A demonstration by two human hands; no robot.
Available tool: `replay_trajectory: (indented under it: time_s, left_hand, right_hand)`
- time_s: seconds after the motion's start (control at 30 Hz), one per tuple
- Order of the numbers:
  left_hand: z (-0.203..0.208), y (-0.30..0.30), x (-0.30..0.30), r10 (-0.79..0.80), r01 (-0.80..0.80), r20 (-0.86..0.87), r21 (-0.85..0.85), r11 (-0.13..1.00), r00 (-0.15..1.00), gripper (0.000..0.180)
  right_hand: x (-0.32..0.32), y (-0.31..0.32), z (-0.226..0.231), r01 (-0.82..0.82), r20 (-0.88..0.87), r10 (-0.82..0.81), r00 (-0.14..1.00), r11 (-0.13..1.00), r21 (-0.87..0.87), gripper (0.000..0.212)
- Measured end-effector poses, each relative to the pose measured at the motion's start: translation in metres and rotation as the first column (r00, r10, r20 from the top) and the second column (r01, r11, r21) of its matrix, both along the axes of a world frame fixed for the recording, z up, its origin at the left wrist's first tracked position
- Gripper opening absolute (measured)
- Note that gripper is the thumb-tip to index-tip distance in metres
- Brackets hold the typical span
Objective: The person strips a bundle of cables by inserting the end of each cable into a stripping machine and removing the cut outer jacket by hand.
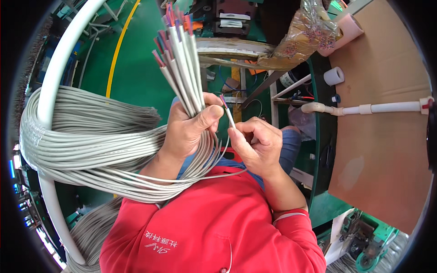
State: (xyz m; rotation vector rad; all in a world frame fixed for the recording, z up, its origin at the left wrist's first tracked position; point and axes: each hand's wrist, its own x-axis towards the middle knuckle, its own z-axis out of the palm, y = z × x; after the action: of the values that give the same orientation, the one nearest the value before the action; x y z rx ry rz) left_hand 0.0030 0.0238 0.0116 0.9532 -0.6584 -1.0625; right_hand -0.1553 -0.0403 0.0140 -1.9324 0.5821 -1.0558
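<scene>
A thick bunch of grey cables (183, 77) stands upright in my left hand (193, 122), its fingers closed around it. Coloured inner wires, red, purple and blue, stick out of the stripped upper ends. My right hand (258, 144) pinches one single grey cable (230, 117) between thumb and fingers, just right of the bunch. That cable's stripped tip with thin coloured wires points up near my left fingertips. From both hands the cables run down and left into a large grey coil (91, 141) that hangs over a white pipe (58, 68).
At right lies a brown cardboard-covered bench (382, 123) with a white pipe (387, 108), a white roll (334, 76) and a pink roll (348, 28). A plastic bag of wire scraps (309, 34) sits at the far edge. A green machine (371, 245) stands lower right.
</scene>
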Motion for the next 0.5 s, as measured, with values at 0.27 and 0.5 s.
replay_trajectory:
  time_s: [0.27,0.5]
  left_hand:
    - [0.016,0.000,0.013,-0.051,0.034,0.157,0.107,0.994,0.986,0.015]
    - [-0.008,0.014,-0.010,-0.011,0.020,-0.086,0.103,0.994,0.996,0.012]
  right_hand:
    - [0.002,-0.002,0.011,-0.067,-0.049,0.069,0.996,0.997,0.042,0.008]
    - [-0.006,0.020,-0.007,-0.021,-0.066,0.026,0.998,0.997,0.078,0.008]
